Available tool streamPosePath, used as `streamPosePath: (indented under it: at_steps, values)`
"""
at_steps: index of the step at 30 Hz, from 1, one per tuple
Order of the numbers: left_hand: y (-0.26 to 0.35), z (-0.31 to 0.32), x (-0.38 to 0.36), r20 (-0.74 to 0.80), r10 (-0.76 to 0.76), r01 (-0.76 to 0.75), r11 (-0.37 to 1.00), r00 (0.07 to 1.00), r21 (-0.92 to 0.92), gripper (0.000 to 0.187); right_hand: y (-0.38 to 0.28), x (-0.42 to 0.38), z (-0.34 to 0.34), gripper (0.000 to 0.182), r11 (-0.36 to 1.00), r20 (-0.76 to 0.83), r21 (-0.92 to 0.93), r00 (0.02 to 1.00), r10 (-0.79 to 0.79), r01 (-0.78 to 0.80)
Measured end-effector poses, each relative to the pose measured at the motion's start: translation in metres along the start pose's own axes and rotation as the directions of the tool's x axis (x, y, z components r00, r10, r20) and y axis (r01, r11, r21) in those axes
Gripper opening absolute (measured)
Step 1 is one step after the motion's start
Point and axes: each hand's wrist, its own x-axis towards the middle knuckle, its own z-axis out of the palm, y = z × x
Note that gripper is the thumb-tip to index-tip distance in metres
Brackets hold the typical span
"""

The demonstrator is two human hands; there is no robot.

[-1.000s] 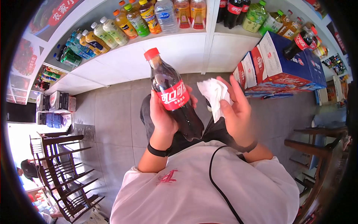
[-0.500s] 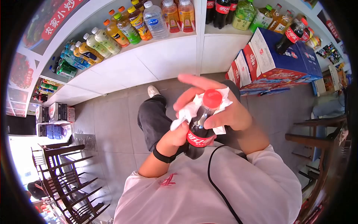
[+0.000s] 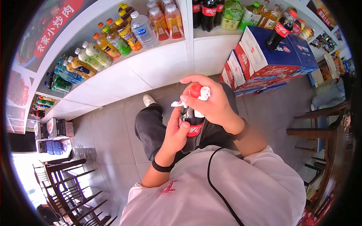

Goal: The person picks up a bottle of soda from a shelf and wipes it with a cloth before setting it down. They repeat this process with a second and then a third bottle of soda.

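A dark cola bottle (image 3: 194, 129) with a red label and a red cap (image 3: 195, 90) is held upright in front of my body. My left hand (image 3: 175, 132), with a black band at the wrist, is closed around the bottle's side by the label. Crumpled white tissue (image 3: 204, 93) sits around the neck, just under the cap. My right hand (image 3: 213, 101) wraps over the tissue and the upper bottle, its thumb across the front. Part of the tissue is hidden under my right fingers.
Shelves ahead carry several drink bottles (image 3: 145, 32). Blue and red cartons (image 3: 271, 56) are stacked at the right, with another cola bottle (image 3: 281, 31) on top. Dark wooden chairs (image 3: 69, 184) stand at the left, and wooden furniture (image 3: 313, 132) stands at the right.
My right hand has closed around the bottle's neck and tissue, where its fingers were spread before. Hands and bottle have shifted slightly left in view, and the tissue is more bunched.
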Motion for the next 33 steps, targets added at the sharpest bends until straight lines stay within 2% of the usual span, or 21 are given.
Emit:
streamPosePath:
  at_steps: [2,4,8,9,12,13,15,16,20,22,23,24,25,26,27,28,29,30,31,32,33]
  values:
    - [0.006,-0.003,-0.002,0.068,-0.060,0.058,0.998,0.996,0.027,0.073,0.000,0.001,-0.007,0.034,0.998,0.001,-0.066,1.000,-0.010,0.010]
    - [0.027,0.006,-0.001,0.109,-0.074,0.061,0.991,0.991,0.120,0.074,-0.004,0.002,-0.011,0.033,0.984,0.015,0.177,1.000,0.026,-0.028]
    - [0.022,-0.015,0.000,0.401,-0.113,0.197,0.965,0.909,-0.175,0.082,-0.021,0.000,-0.015,0.038,0.875,0.105,0.482,0.994,-0.011,-0.041]
    - [0.016,-0.018,0.004,0.506,-0.220,0.366,0.906,0.834,-0.211,0.088,-0.023,0.000,-0.012,0.040,0.869,0.098,0.494,0.995,-0.032,-0.020]
    - [0.004,-0.006,0.005,0.653,-0.182,0.524,0.763,0.735,-0.378,0.091,-0.017,-0.001,-0.002,0.042,0.846,0.028,0.532,0.999,0.021,-0.033]
    - [0.004,-0.007,0.005,0.632,-0.185,0.514,0.765,0.753,-0.388,0.089,-0.016,0.000,-0.002,0.043,0.848,0.009,0.530,1.000,0.006,-0.010]
    - [0.005,-0.009,0.002,0.587,-0.192,0.496,0.762,0.787,-0.415,0.085,-0.007,0.000,-0.007,0.044,0.927,-0.092,0.371,0.995,-0.028,0.060]
    - [0.004,-0.009,0.001,0.527,-0.213,0.448,0.813,0.823,-0.371,0.084,-0.003,0.000,-0.008,0.045,0.954,-0.137,0.286,0.989,-0.051,0.088]
    - [-0.003,-0.010,0.003,0.294,-0.190,0.249,0.952,0.937,-0.179,0.072,0.003,-0.004,-0.004,0.034,0.918,-0.274,0.376,0.962,-0.020,0.126]
    - [-0.001,-0.001,0.003,0.094,-0.182,0.191,0.977,0.979,-0.093,0.068,0.012,-0.004,-0.009,0.035,0.942,-0.330,0.225,0.929,-0.168,0.251]
    - [-0.003,-0.004,0.003,0.093,-0.170,0.172,0.985,0.981,-0.022,0.061,0.011,-0.007,-0.007,0.037,0.941,-0.352,0.141,0.904,-0.243,0.308]
    - [-0.001,-0.004,0.004,0.065,-0.184,0.188,0.980,0.981,-0.064,0.060,0.009,-0.009,-0.006,0.038,0.930,-0.370,0.053,0.872,-0.321,0.364]
    - [0.002,-0.002,0.005,0.042,-0.199,0.203,0.973,0.979,-0.107,0.060,0.014,-0.011,-0.009,0.040,0.913,-0.304,-0.122,0.861,-0.408,0.390]
    - [0.004,-0.001,0.006,0.020,-0.216,0.217,0.964,0.976,-0.151,0.060,0.015,-0.009,-0.008,0.042,0.826,-0.181,-0.306,0.823,-0.539,0.474]
    - [-0.004,0.002,0.006,-0.110,-0.142,0.138,0.990,0.984,-0.042,0.059,0.016,-0.008,-0.003,0.043,0.784,-0.036,-0.363,0.833,-0.552,0.503]
    - [-0.004,0.002,0.003,-0.151,-0.160,0.154,0.987,0.976,-0.050,0.059,0.012,-0.011,0.002,0.044,0.622,0.141,-0.560,0.803,-0.579,0.547]
    - [-0.015,-0.010,-0.007,-0.173,-0.169,0.169,0.986,0.970,-0.016,0.059,0.017,-0.017,0.015,0.045,0.651,0.169,-0.550,0.833,-0.527,0.523]
    - [-0.026,-0.022,-0.016,-0.188,-0.176,0.182,0.983,0.966,0.015,0.060,0.020,-0.026,0.023,0.050,0.601,0.223,-0.607,0.838,-0.499,0.520]
    - [-0.025,-0.026,-0.018,-0.156,-0.141,0.137,0.990,0.978,-0.037,0.063,0.030,-0.032,0.027,0.052,0.529,0.286,-0.606,0.783,-0.551,0.594]
    - [-0.023,-0.026,-0.014,-0.112,-0.104,0.093,0.991,0.988,-0.099,0.067,0.024,-0.040,0.030,0.053,0.616,0.355,-0.554,0.828,-0.435,0.561]
    - [-0.020,-0.026,-0.012,-0.072,-0.071,0.059,0.985,0.995,-0.165,0.070,0.028,-0.045,0.033,0.051,0.616,0.376,-0.537,0.817,-0.437,0.576]
